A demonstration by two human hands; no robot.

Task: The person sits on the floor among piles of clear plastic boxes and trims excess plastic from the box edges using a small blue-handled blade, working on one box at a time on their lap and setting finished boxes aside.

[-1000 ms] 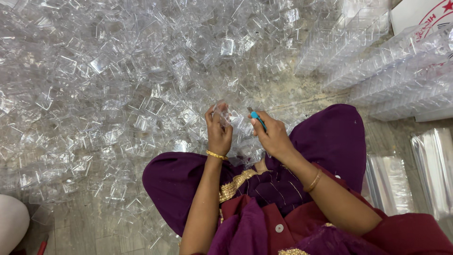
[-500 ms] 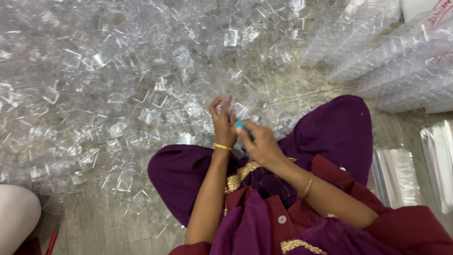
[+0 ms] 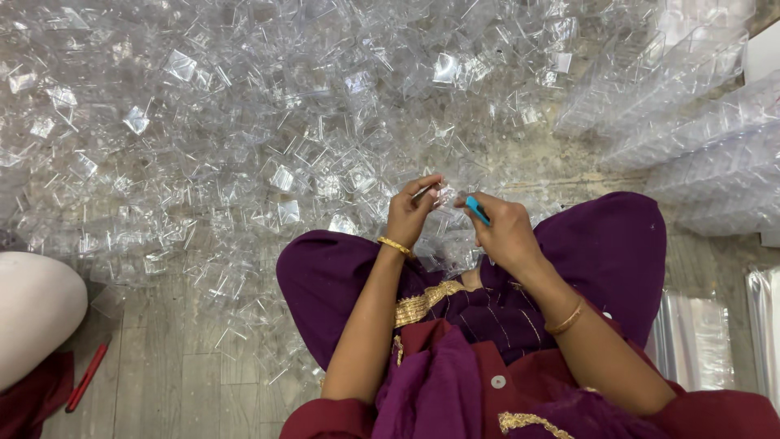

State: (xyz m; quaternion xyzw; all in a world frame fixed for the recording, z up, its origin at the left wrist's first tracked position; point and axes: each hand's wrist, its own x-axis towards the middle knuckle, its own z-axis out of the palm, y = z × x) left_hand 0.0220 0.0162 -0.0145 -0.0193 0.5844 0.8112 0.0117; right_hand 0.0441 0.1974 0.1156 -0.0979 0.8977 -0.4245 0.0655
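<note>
— Left hand (image 3: 410,213)?

— Clenched, fingertips pinching a small clear box (image 3: 445,195), raised just above the lap, just on the near side of the heap (image 3: 284,122) of the same boxes on the floor (image 3: 146,382).

— Right hand (image 3: 508,236)?

— Closed around a blue tool (image 3: 478,210), tip pointing left, touching or almost touching the pinched box. Impossible to tell which. No way to make out a blade either.

— Risks from here?

— Probably a slip of the tip off slick plastic and into the left fingertips, sitting right next to it. Possibly a crack or dent in the thin wall from too hard a squeeze. Also a dropped box, lost at once among the lookalikes below.

— Counts?

— Two hands, one gold bangle on each wrist, so two. One blue tool. One box in the grip. One red pen (image 3: 88,375) on the floor, near left, well apart from the hands. Loose boxes in the heap: far too many to count. Stacked rows (image 3: 691,122) of boxes at far right: several, edges blurring together, no sure number. Clear bags (image 3: 691,341) near right: at least two, partly cut off by the edge.
</note>
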